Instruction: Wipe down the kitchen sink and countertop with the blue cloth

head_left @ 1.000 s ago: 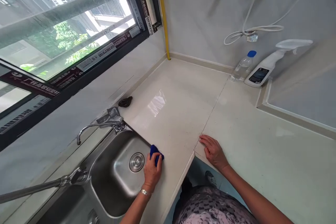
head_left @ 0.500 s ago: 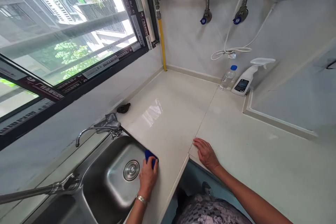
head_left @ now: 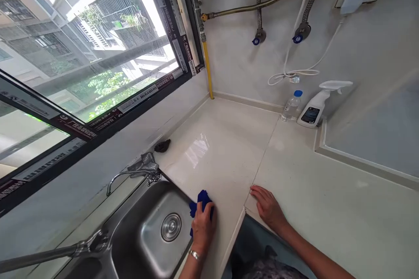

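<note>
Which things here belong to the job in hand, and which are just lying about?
Apparently in use:
- blue cloth, under the fingers of the left hand
- countertop, touched by the right hand

Apparently lying about:
- spray bottle
- blue-capped bottle
- dark bundle

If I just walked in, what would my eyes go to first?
Probably the big, bright window at the upper left. Next might be the deep-blue cloth in the left hand, at the edge of the shiny metal sink. Then perhaps the white spray bottle on the right, beside a blue-capped clear bottle.
</note>
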Action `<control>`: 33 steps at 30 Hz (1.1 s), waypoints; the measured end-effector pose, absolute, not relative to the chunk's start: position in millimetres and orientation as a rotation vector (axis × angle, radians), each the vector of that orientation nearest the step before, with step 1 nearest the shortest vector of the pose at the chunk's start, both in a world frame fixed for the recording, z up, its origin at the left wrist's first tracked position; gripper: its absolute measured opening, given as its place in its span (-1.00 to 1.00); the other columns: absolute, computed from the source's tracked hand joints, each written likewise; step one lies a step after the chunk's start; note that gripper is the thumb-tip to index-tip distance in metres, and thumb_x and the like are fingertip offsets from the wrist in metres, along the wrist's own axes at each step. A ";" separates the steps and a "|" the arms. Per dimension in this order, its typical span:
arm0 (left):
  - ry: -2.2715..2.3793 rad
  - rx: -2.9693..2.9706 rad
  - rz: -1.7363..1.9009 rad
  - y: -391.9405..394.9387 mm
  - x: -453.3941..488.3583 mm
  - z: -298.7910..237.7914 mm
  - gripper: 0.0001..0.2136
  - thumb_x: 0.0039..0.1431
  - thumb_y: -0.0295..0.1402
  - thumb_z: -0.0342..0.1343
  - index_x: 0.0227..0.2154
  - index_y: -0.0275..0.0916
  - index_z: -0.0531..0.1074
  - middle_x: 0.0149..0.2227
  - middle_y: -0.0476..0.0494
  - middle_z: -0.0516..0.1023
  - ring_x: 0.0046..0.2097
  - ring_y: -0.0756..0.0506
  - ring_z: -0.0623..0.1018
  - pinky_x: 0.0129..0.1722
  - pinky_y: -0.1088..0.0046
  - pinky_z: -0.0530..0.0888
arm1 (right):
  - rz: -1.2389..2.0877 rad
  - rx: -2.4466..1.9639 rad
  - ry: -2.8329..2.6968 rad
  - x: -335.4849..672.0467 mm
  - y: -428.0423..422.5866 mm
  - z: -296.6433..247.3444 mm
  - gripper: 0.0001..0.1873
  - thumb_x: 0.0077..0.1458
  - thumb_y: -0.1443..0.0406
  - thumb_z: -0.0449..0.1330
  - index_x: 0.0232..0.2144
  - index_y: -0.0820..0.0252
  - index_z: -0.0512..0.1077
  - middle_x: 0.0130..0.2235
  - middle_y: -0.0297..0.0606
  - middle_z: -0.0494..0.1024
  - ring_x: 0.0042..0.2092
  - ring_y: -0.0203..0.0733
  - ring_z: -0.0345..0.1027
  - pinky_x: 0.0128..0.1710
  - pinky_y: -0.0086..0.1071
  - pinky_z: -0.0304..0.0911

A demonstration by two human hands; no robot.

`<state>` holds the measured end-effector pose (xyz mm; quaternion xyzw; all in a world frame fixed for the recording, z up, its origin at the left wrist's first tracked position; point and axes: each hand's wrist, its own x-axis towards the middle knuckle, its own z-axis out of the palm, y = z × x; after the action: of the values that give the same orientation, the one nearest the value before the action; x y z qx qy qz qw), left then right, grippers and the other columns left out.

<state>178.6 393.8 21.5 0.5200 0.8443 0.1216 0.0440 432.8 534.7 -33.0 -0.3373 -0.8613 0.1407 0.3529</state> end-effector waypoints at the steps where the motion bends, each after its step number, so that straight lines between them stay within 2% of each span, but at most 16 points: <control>1: 2.586 1.594 0.358 402.6 175.1 21.7 -0.77 0.35 -0.31 -0.01 -0.07 -0.03 0.51 0.01 -0.23 0.45 -0.10 -0.13 0.56 -0.24 0.43 0.47 | 0.363 -0.871 -2.231 433.3 534.7 -34.0 -0.45 0.09 0.57 -0.06 0.06 0.19 0.40 0.15 -0.14 0.50 0.22 -0.08 0.33 0.17 -0.06 0.36; 7: 2.593 1.625 0.246 453.0 146.7 36.2 -0.72 0.38 -0.24 -0.10 -0.03 -0.03 0.49 0.08 -0.27 0.41 -0.06 -0.17 0.54 -0.28 0.39 0.46 | 0.331 -0.869 -2.248 437.9 534.9 -42.8 -0.48 0.12 0.53 -0.03 0.08 0.13 0.39 0.15 -0.17 0.51 0.21 -0.06 0.35 0.14 -0.06 0.39; 14: 2.626 1.583 0.340 520.2 91.1 45.6 -0.71 0.37 -0.23 -0.11 0.01 -0.07 0.44 0.06 -0.28 0.36 -0.08 -0.17 0.51 -0.31 0.39 0.43 | 0.261 -0.837 -2.264 444.7 536.8 -53.8 -0.51 0.17 0.45 0.00 0.11 0.04 0.37 0.14 -0.18 0.51 0.17 -0.01 0.42 0.05 -0.04 0.46; 20: 2.743 1.429 0.433 564.7 22.3 58.1 -0.71 0.36 -0.20 -0.11 0.00 -0.07 0.43 0.02 -0.25 0.34 -0.15 -0.18 0.50 -0.31 0.35 0.43 | 0.193 -0.834 -2.321 451.9 538.0 -58.8 -0.43 0.20 0.43 0.00 0.22 -0.03 0.29 0.16 -0.18 0.51 0.15 0.01 0.44 -0.01 -0.04 0.52; 28: 2.929 1.153 0.459 557.3 -66.3 69.7 -0.65 0.34 -0.11 -0.12 0.04 -0.09 0.40 0.01 -0.29 0.31 -0.17 -0.23 0.51 -0.27 0.24 0.44 | 0.236 -0.849 -2.324 452.7 538.0 -52.4 -0.43 0.18 0.43 0.01 0.20 -0.07 0.33 0.15 -0.22 0.51 0.15 0.02 0.44 -0.03 -0.03 0.55; 33: 2.938 1.166 0.404 538.8 -45.5 65.3 -0.64 0.35 -0.08 -0.15 0.02 -0.08 0.40 -0.05 -0.27 0.33 -0.17 -0.27 0.50 -0.29 0.21 0.42 | 0.322 -0.899 -2.257 445.2 535.5 -42.4 -0.49 0.15 0.48 0.01 0.10 0.01 0.39 0.13 -0.19 0.52 0.17 0.00 0.42 0.05 0.01 0.49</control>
<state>-45.5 538.8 65.3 0.3657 0.9218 0.1266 -0.0225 445.2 535.5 -42.4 -0.3452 -0.8665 0.1237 0.3387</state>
